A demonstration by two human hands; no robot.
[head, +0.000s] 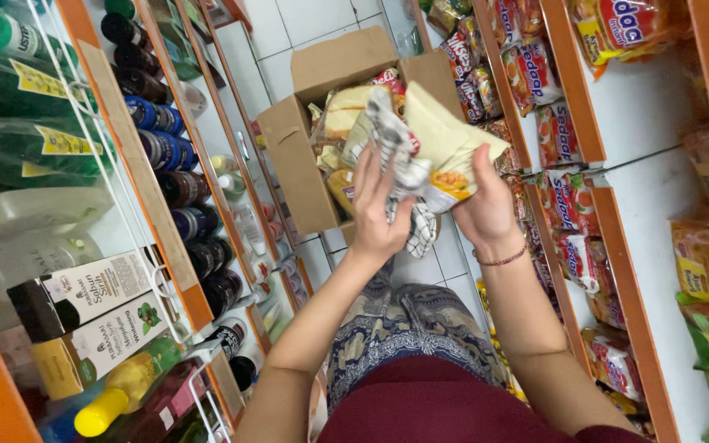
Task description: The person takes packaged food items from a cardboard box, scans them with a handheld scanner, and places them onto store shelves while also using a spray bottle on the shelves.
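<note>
While the open cardboard box (pixel 297 164) on the floor stays full of packets, the shelf (pixel 629 303) at right is partly stocked. Right hand (pixel 486 205) clamps a yellow packet (pixel 441 135); left hand (pixel 375 217) presses a checked cloth (pixel 404 176) against it.

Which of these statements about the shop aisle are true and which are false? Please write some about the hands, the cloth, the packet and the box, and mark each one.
1. The left hand presses a checked cloth against a packet. True.
2. The right hand holds a glass bottle. False: it grips a pale yellow packet.
3. The cardboard box on the floor is closed. False: its flaps are open and packets show inside.
4. A thin bracelet is on the right wrist. True.
5. The dark bottles stand on the shelves at the person's right. False: they are at the left.
</note>
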